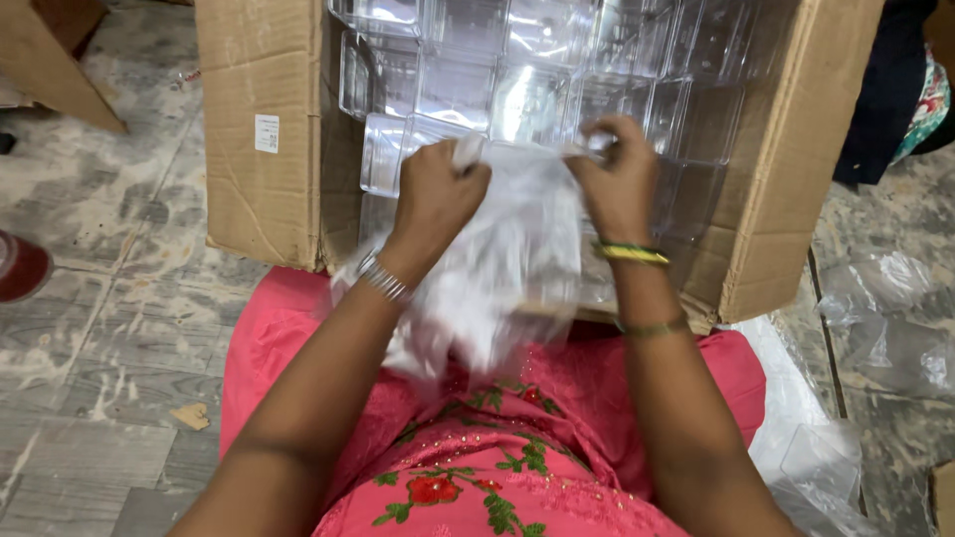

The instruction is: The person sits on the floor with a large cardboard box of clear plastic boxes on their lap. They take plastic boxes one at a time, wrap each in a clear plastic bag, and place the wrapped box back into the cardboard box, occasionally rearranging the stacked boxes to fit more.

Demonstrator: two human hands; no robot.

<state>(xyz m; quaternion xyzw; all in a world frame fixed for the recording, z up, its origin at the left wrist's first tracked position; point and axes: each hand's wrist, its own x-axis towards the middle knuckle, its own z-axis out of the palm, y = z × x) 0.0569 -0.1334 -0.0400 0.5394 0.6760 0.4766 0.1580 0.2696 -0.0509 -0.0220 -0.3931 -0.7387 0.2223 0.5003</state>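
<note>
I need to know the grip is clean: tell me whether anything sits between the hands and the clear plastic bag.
Nothing visible does. The left hand and right hand both pinch the top edge of the thin clear plastic bag directly, above the open brown cardboard box of clear plastic containers.

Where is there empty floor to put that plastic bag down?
Bare stone floor lies left of the cardboard box and pink lap, up to a red thing at the edge. The right side is crowded with loose clear wrappers. The box is packed with clear containers.
</note>
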